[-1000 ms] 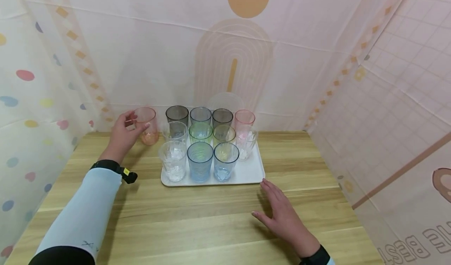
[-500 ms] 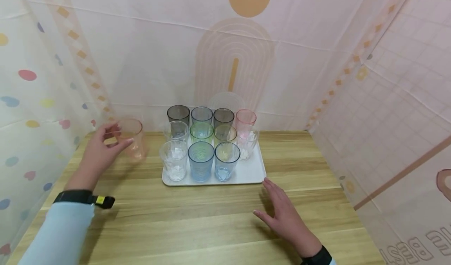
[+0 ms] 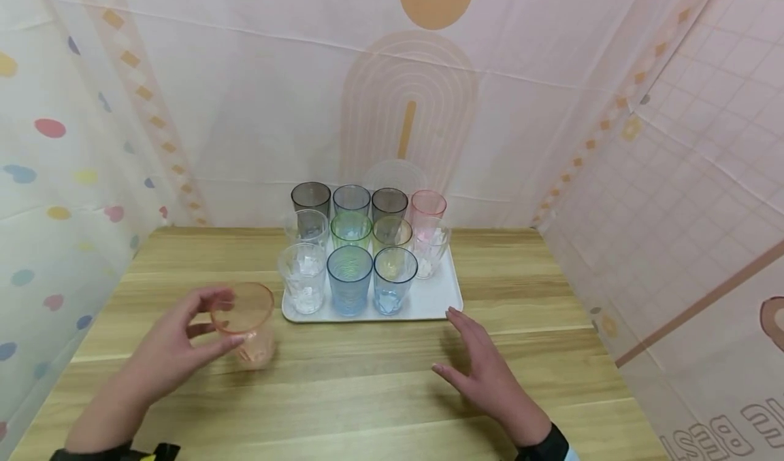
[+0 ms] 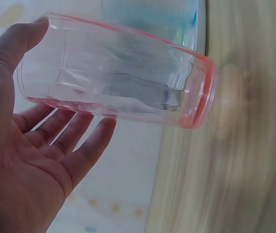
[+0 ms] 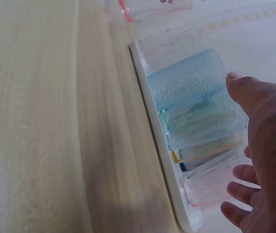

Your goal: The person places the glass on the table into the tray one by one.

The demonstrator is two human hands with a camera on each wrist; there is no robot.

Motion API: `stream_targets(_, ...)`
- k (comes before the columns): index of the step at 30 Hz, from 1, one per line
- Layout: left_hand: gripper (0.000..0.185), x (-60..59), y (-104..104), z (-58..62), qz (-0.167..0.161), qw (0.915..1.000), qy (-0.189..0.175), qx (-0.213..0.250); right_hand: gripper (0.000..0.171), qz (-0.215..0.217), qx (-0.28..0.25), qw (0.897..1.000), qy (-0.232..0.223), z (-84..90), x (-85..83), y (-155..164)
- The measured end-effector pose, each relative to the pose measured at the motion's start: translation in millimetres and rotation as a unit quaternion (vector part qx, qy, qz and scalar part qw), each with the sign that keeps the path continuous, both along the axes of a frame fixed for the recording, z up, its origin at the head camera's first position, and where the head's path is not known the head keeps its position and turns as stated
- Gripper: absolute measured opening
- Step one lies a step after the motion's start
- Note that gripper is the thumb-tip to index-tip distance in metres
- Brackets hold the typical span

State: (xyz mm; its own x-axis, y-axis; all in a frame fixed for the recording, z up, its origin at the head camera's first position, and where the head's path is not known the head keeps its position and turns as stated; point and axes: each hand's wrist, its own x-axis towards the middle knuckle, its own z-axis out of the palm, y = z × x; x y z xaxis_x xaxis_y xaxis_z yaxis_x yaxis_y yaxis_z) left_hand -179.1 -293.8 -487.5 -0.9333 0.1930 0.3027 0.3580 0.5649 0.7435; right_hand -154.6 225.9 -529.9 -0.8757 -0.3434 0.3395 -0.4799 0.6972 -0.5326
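From the head camera, the left hand [image 3: 165,352] grips an orange cup [image 3: 245,323] between thumb and fingertips, just above the table [image 3: 367,393], left of the tray [image 3: 431,304]. The right hand [image 3: 490,372] lies flat with loose fingers just short of the tray's corner.

At the left wrist, fingers [image 4: 75,141] cradle the cup's wall [image 4: 118,73].

At the right wrist, relaxed fingers [image 5: 240,189] hover beside the tray's blue cup [image 5: 186,82].

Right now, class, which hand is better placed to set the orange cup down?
Left. The left hand already grips the orange cup above the table; the right hand holds nothing.
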Motion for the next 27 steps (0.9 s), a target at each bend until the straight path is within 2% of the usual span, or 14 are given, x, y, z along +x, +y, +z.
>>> stream_targets(5, 0.075, 19.3, 45.1, 0.4, -0.052, 0.9985, 0.006, 0.018, 0.093, 0.02, -0.025, 0.999, -0.015, 4.5, -1.1, -3.4)
stream_targets(13, 0.073, 28.5, 103.4, 1.0, -0.127, 0.9906, -0.025, 0.043, 0.095, 0.068, -0.066, 0.994, -0.053, 12.1, 0.0, -18.3)
stream_targets(17, 0.072, 30.5, 128.6, -0.7, -0.169, 0.9828, -0.037, 0.065, 0.095, 0.122, -0.114, 0.984, -0.055, 15.7, 0.3, -31.6)
stream_targets(20, 0.073, 32.2, 145.5, -1.8, -0.192, 0.9777, -0.045, 0.073, 0.09, 0.169, -0.147, 0.974, -0.039, 16.6, 0.8, -41.8)
stream_targets(23, 0.073, 34.2, 159.0, -2.6, -0.207, 0.9739, -0.052, 0.078, 0.087, 0.203, -0.165, 0.965, -0.017, 16.1, 2.0, -50.8)
stream_targets(27, 0.073, 36.5, 170.8, -1.3, -0.216, 0.9711, -0.062, 0.081, 0.088, 0.233, -0.181, 0.955, -0.018, 17.6, 5.1, -61.9)
